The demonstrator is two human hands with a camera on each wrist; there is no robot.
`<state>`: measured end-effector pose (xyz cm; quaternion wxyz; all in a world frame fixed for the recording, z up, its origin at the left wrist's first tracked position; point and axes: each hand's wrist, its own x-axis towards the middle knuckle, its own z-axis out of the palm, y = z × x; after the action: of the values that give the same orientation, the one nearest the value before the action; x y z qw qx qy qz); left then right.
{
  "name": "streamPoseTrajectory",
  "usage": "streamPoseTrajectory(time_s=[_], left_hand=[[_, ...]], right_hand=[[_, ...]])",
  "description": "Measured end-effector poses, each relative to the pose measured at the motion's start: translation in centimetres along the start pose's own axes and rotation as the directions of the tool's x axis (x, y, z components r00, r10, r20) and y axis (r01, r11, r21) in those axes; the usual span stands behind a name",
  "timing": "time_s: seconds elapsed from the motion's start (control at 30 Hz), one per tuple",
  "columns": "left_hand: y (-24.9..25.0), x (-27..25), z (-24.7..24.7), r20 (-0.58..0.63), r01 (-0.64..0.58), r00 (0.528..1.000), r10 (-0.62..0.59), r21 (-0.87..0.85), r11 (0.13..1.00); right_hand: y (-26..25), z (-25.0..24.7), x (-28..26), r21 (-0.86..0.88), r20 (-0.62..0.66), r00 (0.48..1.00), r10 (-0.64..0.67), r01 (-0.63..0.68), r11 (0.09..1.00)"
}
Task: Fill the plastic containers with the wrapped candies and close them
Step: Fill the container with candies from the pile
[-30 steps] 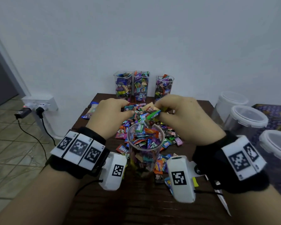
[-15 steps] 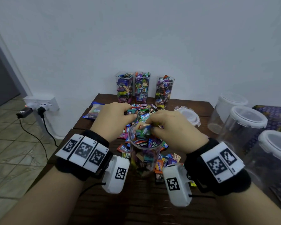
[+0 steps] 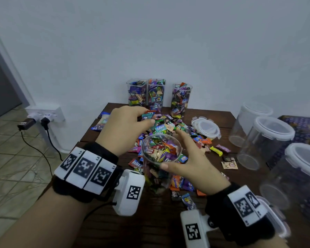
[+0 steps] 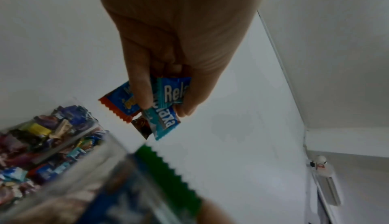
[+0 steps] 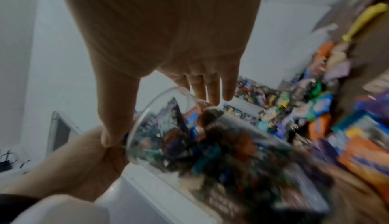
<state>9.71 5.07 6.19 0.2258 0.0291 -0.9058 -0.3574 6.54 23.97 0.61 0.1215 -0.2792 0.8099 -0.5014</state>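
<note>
Left hand: I pinch a few candies, ready for dropping in.
Right hand: fingers spread wide beside the cup, steadying it.

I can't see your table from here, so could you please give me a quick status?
Left hand grips several candies. Right hand open, spread round the container rim. Container nearly full, no lid on; loose lid lies behind.
</note>
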Motion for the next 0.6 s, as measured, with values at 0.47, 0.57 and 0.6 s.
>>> streamPoseTrajectory(time_s=[0.47, 0.57, 0.6], left_hand=[[2.0, 0.2, 1.0, 0.159, -0.039, 0.987, 0.032, 0.043, 0.998], [2.2, 0.0, 1.3, 0.208, -0.063, 0.977, 0.057, 0.026, 0.998], [2.1, -0.1, 1.6, 0.23, -0.078, 0.971, 0.069, 0.033, 0.996]], right_hand=[[1.9, 1.9, 0.2, 0.208, 0.016, 0.999, -0.049, 0.045, 0.977], [1.7, 1.8, 0.1, 0.218, 0.017, 0.999, -0.047, 0.042, 0.975], [1.8, 1.8, 0.2, 0.215, 0.015, 0.999, -0.047, 0.043, 0.976]])
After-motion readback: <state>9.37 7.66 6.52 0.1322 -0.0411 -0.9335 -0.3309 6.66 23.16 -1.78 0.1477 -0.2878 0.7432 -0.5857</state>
